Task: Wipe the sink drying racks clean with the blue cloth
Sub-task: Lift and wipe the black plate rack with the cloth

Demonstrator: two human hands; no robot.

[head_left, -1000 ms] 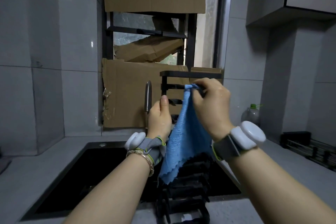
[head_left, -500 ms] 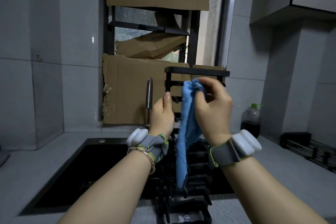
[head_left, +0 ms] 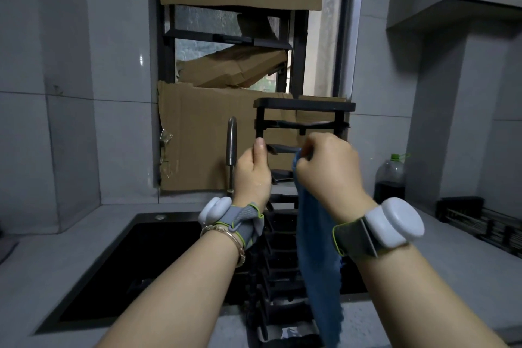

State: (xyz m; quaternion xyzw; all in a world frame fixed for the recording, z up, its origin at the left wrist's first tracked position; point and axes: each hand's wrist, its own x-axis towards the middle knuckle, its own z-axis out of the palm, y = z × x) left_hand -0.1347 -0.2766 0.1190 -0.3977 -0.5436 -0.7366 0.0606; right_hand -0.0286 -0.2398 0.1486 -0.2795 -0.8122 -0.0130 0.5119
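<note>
Broadly, grey tiled walls [head_left: 70, 93] and a cardboard-patched window [head_left: 197, 135] enclosed a grey counter [head_left: 84, 234] with a black sink [head_left: 141, 263]. Over the sink rose the black rack [head_left: 303, 106], near a tap [head_left: 231, 144] and a bottle [head_left: 391, 178]. The left hand [head_left: 252, 175] gripped the rack's left post, while the right hand [head_left: 330, 169] curled round the blue cloth [head_left: 316, 263] at a slat, the rest hanging down.

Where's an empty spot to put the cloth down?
Bare counter lies left of the sink, up to the tiled wall. Another bare patch lies right of the sink, before the bottle and flat black rack. The middle is crowded: drying rack, left hand, right hand, blue cloth.
</note>
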